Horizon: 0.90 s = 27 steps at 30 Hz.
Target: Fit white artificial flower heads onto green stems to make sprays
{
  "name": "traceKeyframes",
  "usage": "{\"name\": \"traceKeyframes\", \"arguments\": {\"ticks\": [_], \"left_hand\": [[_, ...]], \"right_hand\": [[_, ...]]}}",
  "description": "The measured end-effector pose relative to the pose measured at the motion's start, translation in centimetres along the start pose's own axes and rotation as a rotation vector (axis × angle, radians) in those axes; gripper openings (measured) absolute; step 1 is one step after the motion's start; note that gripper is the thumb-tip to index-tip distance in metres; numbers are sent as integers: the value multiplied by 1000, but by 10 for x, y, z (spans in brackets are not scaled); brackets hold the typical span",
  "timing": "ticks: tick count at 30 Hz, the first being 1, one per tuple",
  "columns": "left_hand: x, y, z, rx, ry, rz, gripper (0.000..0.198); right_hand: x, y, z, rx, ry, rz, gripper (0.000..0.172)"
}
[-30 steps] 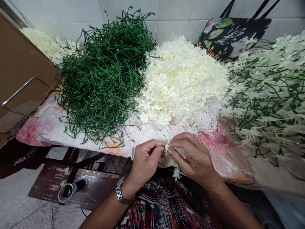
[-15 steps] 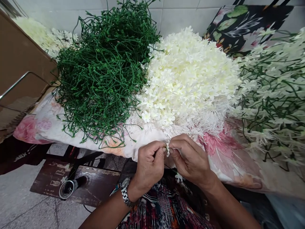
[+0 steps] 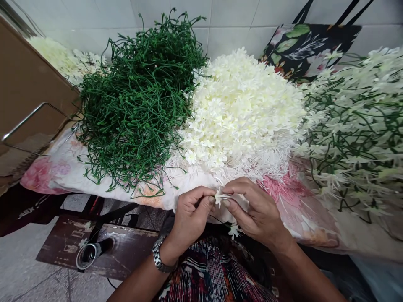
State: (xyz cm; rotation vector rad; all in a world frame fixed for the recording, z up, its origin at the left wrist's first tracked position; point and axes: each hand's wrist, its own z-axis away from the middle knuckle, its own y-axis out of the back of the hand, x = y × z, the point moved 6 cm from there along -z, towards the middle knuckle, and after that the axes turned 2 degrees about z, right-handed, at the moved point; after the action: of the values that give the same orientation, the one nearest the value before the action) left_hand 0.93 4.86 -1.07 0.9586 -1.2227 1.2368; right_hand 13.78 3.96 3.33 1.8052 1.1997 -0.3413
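My left hand (image 3: 191, 216) and my right hand (image 3: 254, 209) meet at the near edge of a flowered cloth (image 3: 63, 165), fingertips pinched together on a small white flower (image 3: 218, 196). A thin green stem runs down from that pinch to another white blossom (image 3: 233, 230) below my right palm. A wristwatch (image 3: 159, 258) sits on my left wrist. Just beyond my fingers lies a large pile of loose white flowers (image 3: 242, 113).
A tangled heap of green stems (image 3: 138, 105) lies left of the white pile. Finished stems with flowers (image 3: 355, 126) are stacked at the right. A dark floral bag (image 3: 302, 46) leans on the tiled wall. A brown board (image 3: 28, 84) stands left; a small cup (image 3: 86, 254) rests below.
The view shifted a little up and back. My fingers have kept working the small flower at the same spot; the pinch has spread slightly, showing thin white stamens.
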Motion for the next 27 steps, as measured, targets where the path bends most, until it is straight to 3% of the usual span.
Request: {"name": "traceKeyframes", "arguments": {"ticks": [4, 8, 13, 22, 27], "left_hand": [[-11, 2, 1, 28, 188, 276, 22], [-9, -3, 2, -29, 336, 406, 30], [-3, -6, 4, -70, 387, 405, 33], [-2, -13, 3, -182, 429, 327, 32], [0, -16, 2, -195, 461, 293, 28]], "right_hand": [[-5, 11, -1, 24, 1, 28, 17], [-10, 21, -4, 70, -1, 75, 16], [-21, 24, -13, 46, 68, 111, 19], [-15, 10, -20, -201, 169, 108, 12], [-10, 8, -17, -187, 182, 89, 14]]}}
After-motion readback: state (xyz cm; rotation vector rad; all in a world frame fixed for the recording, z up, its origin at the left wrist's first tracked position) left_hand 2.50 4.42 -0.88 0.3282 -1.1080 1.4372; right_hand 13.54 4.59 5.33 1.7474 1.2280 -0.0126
